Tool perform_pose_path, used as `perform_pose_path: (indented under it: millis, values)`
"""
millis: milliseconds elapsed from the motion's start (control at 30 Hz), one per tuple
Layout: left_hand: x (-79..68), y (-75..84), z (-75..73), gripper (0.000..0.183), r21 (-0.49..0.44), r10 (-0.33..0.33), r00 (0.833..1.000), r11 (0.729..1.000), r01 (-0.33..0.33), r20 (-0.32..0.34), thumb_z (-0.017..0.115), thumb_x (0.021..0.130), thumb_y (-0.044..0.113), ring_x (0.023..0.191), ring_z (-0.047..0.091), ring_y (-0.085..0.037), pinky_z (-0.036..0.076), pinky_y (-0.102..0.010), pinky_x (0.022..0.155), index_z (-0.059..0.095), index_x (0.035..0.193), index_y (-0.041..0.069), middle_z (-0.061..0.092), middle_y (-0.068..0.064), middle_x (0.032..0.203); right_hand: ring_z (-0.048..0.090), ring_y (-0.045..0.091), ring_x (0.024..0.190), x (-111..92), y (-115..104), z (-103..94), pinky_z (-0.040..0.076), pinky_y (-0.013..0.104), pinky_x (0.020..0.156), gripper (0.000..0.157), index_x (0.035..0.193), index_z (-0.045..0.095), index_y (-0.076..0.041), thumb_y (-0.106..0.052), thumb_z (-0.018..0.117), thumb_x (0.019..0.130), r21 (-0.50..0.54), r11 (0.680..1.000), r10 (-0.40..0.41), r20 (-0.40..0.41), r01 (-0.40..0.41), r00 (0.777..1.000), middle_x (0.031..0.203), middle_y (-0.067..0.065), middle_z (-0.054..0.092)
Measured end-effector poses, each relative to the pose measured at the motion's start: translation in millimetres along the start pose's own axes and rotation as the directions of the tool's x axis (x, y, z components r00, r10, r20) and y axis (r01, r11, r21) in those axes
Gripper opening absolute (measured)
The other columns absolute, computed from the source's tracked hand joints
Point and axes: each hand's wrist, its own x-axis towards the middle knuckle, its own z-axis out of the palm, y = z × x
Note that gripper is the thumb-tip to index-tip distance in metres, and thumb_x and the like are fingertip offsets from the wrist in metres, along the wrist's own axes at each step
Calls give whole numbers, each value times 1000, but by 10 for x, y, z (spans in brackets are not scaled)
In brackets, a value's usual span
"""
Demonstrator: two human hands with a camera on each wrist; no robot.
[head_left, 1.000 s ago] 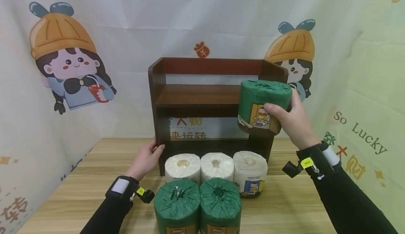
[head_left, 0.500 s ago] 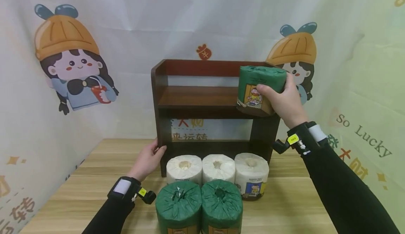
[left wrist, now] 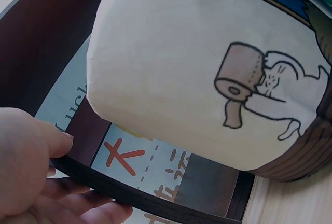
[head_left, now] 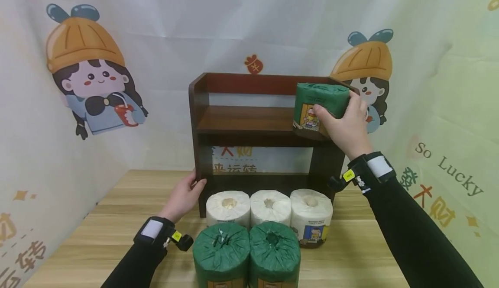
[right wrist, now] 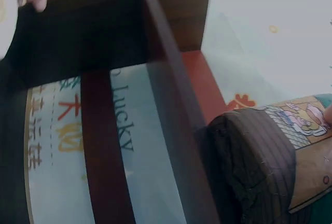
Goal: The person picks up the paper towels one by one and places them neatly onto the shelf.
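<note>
My right hand [head_left: 348, 127] grips a green-wrapped toilet roll [head_left: 321, 99] at the right end of the upper board of a dark brown wooden shelf [head_left: 249, 119]. In the right wrist view the brown base of that toilet roll [right wrist: 264, 156] is at the board's edge; whether it rests on the board I cannot tell. My left hand [head_left: 183, 197] holds the left side panel of the shelf low down, thumb in front and fingers behind, as the left wrist view shows at the panel edge [left wrist: 140, 200].
Before the shelf stand three white-wrapped toilet rolls [head_left: 312, 218] in a row. Nearer, two green-wrapped toilet rolls [head_left: 220, 253] stand side by side on the wooden table [head_left: 351, 253]. A printed cloth [head_left: 163, 54] hangs behind.
My right hand has raised the green toilet roll and carried it forward, slightly left, to the upper board. The left hand keeps its hold on the side panel.
</note>
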Motion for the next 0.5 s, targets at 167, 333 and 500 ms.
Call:
perform_pose_path:
  millis: [167,333,500]
  values:
    - [-4,-1,-11,44,8,3,1000,1000,-3,-5,49,107,21,123,46,-35,47,-55,96,42,149,12,45,-19,143,34,28,118,-37,-3,67,49,50,92,101,150,17,-9,-59,71,81,-80,996,-54,-103,46,993,137,16,24]
    - [-9,1,-11,45,13,-6,1000,1000,6,-6,49,107,21,124,45,-36,46,-55,97,40,150,12,44,-19,144,32,29,118,-85,28,143,49,53,92,100,149,20,-5,-53,74,80,-183,980,-107,-152,78,983,134,19,27]
    - [-2,-5,-8,46,26,-9,1000,1000,9,-7,49,107,22,123,46,-36,47,-55,96,39,151,11,45,-19,144,34,31,120,-95,32,188,48,56,96,93,148,18,-4,-44,74,85,-202,977,-110,-165,75,980,135,21,30]
